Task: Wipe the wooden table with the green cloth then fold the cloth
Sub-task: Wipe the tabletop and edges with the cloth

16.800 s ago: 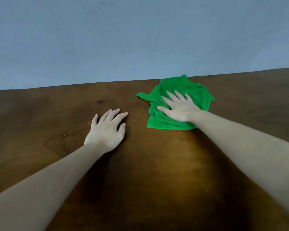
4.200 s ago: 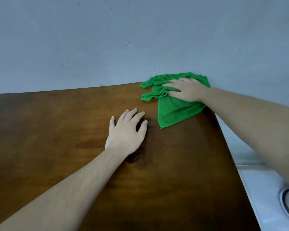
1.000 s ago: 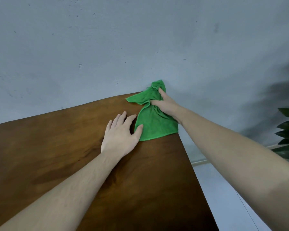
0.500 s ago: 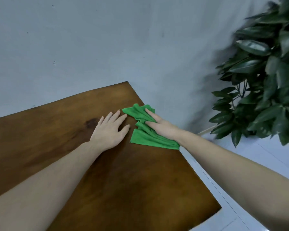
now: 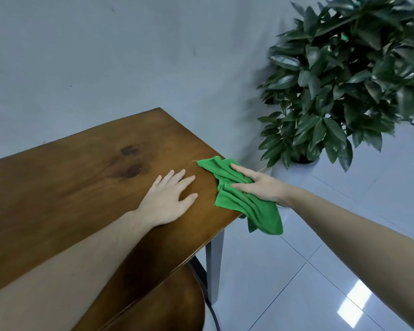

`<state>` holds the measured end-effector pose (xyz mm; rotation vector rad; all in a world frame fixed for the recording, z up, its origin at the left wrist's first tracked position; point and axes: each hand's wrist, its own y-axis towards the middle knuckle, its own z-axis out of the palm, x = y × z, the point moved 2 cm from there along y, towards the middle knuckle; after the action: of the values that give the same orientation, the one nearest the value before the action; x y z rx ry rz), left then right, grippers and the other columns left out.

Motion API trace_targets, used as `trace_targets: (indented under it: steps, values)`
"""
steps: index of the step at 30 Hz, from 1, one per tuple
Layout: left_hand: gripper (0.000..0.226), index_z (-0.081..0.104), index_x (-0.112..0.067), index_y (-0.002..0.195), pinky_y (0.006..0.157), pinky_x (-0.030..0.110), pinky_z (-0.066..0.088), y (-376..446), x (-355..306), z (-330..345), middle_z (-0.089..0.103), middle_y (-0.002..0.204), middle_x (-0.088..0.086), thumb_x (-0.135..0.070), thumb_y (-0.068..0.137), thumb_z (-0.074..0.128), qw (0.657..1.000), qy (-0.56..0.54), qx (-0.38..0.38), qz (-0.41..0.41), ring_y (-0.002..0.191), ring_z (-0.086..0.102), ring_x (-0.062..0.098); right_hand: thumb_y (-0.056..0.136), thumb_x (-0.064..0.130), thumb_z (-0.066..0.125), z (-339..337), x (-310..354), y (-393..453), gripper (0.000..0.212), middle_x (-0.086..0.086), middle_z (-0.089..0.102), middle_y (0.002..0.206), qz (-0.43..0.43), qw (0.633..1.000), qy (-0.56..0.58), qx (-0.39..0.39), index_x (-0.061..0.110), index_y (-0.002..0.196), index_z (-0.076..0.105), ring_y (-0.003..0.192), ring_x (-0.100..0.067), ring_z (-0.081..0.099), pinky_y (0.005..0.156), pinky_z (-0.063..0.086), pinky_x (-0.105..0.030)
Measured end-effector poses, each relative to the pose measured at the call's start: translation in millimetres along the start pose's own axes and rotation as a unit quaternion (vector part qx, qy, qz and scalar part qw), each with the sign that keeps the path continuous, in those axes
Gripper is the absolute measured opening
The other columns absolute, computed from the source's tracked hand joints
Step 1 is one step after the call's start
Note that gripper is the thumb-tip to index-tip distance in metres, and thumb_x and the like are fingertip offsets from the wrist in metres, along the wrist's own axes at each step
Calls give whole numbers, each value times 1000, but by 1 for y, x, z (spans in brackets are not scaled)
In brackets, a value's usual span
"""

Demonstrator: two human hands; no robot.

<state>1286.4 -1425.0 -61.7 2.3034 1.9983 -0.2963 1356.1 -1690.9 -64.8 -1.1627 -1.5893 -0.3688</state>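
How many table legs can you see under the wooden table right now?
1. A single grey table leg stands under the near right corner of the brown wooden table, below where the crumpled green cloth overhangs the edge. Other legs are probably hidden beneath the tabletop.

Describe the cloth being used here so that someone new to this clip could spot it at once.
Find the wooden table and follow its right edge. There the right hand presses on a crumpled green cloth, one end hanging off the edge. It is the only bright green fabric.
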Motion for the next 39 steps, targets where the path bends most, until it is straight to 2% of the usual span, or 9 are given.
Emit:
trace_targets:
  steps: [5,12,17,21,27,30,34,37,39]
  values:
    - [61,20,-38,155,124,44,5,-4,-10,9,12,166,-7,-62,99,21,999,28,-37,-1,153,6,17,103,38,56,0,-8,-5,44,6,45,156,-47,994,-37,-95,41,146,49,136,-12,48,111,36,-22]
    - [57,24,-39,154,124,42,6,-5,-9,12,17,164,-10,-58,100,26,998,25,-59,-1,152,7,13,105,50,45,-2,19,36,60,5,15,170,-34,985,-166,25,45,158,20,155,-19,17,125,12,-35]
    - [60,27,-39,153,124,40,6,-6,-9,10,20,163,-11,-61,97,27,998,7,-58,-5,152,8,11,99,45,59,-6,10,50,54,6,42,159,-18,999,-16,36,58,147,38,138,-19,49,118,37,-38]
    - [63,29,-39,153,124,41,8,-6,-10,8,21,163,-10,-63,95,26,998,4,-55,-5,152,11,11,101,12,57,-5,-12,35,47,-3,71,127,-4,973,227,46,38,141,58,113,-26,70,102,54,-41]
    - [55,34,-37,151,124,43,11,-6,-12,6,27,161,-9,-56,99,37,998,-5,-65,-6,151,16,13,100,3,54,17,-37,-2,44,-5,73,124,-47,926,353,-121,23,138,62,109,-20,72,93,57,-31]
    - [51,40,-36,148,123,41,13,-10,-14,5,33,159,-10,-51,100,40,997,-16,-79,-2,149,21,12,100,11,57,36,-41,-7,49,1,68,131,-66,898,368,-231,26,147,52,114,-16,69,103,52,-36]
    - [49,43,-36,147,123,38,12,-20,-12,3,34,158,-10,-49,100,40,997,-41,-63,33,148,24,11,94,34,55,66,-31,-16,80,4,41,159,-51,860,380,-338,42,160,11,135,-19,52,115,41,-46]
    - [54,36,-36,151,124,39,12,-43,-5,4,27,161,-11,-53,100,36,996,-35,-20,76,150,19,11,103,34,47,104,-14,-29,82,4,13,170,-29,838,378,-391,47,156,-13,149,-23,32,121,30,-50]
    - [54,34,-37,152,124,37,10,-65,1,6,24,162,-11,-53,101,36,993,-39,-9,108,150,16,11,103,36,44,134,-2,-35,81,6,7,171,-26,831,385,-400,50,153,-19,151,-23,27,122,27,-52]
